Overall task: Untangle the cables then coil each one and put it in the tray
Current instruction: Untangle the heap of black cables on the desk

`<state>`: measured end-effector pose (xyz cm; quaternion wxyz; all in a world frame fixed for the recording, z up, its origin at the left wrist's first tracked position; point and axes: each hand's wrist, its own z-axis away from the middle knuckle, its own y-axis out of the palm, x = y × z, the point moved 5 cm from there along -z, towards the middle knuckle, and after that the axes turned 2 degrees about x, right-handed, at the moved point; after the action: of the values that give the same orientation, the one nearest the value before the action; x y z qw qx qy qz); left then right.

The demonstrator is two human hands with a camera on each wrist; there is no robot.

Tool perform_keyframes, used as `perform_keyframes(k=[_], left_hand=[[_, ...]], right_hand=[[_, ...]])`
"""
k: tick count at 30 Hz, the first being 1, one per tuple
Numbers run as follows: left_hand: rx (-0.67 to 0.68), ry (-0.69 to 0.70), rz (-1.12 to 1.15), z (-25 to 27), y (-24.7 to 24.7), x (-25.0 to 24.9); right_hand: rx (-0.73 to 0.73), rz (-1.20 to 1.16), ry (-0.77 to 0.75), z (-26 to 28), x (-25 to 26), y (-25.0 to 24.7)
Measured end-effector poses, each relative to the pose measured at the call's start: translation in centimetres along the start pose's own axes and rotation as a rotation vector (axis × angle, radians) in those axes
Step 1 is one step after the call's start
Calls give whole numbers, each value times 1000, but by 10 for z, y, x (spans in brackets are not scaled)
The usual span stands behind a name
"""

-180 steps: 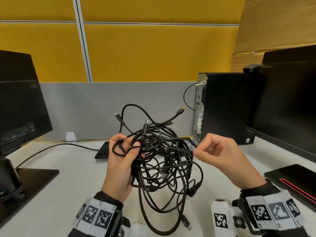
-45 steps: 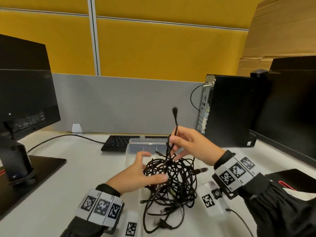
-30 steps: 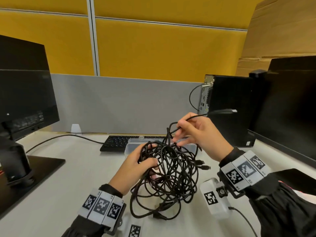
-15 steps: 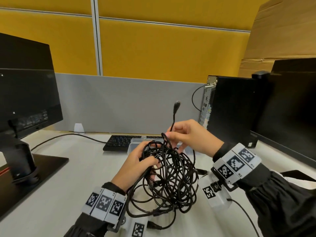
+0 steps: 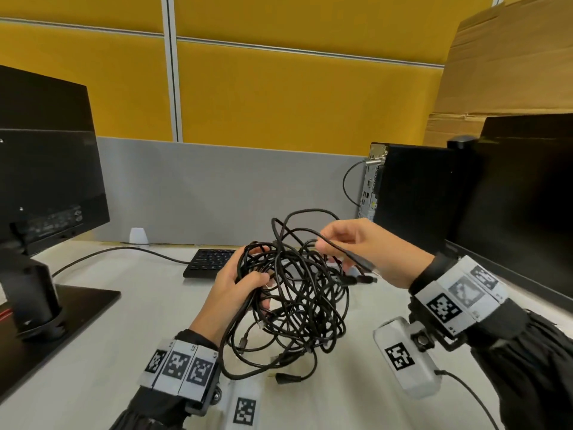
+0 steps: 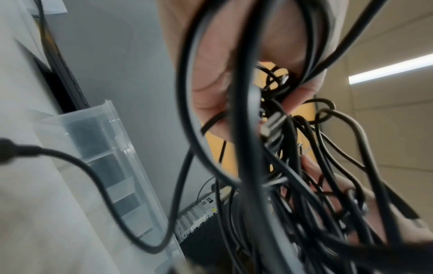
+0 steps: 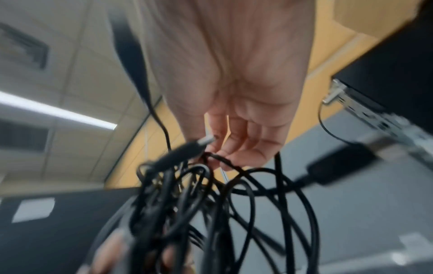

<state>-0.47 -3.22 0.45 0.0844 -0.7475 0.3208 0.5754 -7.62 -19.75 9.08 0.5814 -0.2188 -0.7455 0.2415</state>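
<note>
Head view: left hand grips the tangle with fingers curled around its strands; right hand pinches one cable beside it.

yellow wall panels | grey partition | white desk | ceiling striplight

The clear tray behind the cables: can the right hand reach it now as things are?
Probably not directly. The right hand pinches one cable end, and the cable tangle, gripped by the left hand, hangs between it and the tray. It would need to let go first.
</note>
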Motion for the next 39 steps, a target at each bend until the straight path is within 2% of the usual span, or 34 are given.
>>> perform_keyframes(k=[2, 4, 6, 10, 14, 17, 19, 23, 25, 26, 27, 30, 32, 34, 35, 38, 39], left_hand=[[-12, 3, -9, 0, -2, 0], [-12, 8, -39, 0, -5, -1], [-6, 10, -86, 0, -6, -1], [16, 16, -156, 1, -4, -3], [41, -16, -175, 1, -3, 1], [62, -56, -173, 1, -3, 5], [34, -44, -211, 1, -5, 3], [-94, -8, -242, -1, -17, -3], [-141, -11, -224, -2, -22, -4], [-150, -8, -208, -2, -22, -5], [-156, -3, -190, -3, -22, -6], [-169, 1, -158, -2, -20, -4], [-169, 13, -176, -1, -18, -4], [-180, 48, -219, 1, -18, -7], [-187, 77, -242, 1, -17, -9], [-176, 166, -347, 3, -8, -14], [-172, 173, -374, 3, -6, -14]], right_hand=[[17, -222, 65, 2, -3, -3], [64, -348, 115, 5, -5, -6], [136, -381, 127, 7, -6, -6], [207, -401, 47, 11, -9, -7], [137, -588, 1, 9, -12, -7], [37, -629, -23, 5, -13, -4], [-18, -499, -61, 2, -10, -5], [-206, 323, -239, 2, 2, -17], [-292, 471, -260, 6, -2, -23], [-315, 399, -232, 8, -7, -26], [-316, 207, -174, 9, -15, -29], [-157, -594, -37, 11, -30, -20], [-151, -704, -18, 12, -32, -18], [-204, -534, -36, 13, -28, -23], [-243, -366, -72, 14, -25, -27], [-377, 330, -246, 18, -8, -34], [-405, 461, -296, 20, -3, -32]])
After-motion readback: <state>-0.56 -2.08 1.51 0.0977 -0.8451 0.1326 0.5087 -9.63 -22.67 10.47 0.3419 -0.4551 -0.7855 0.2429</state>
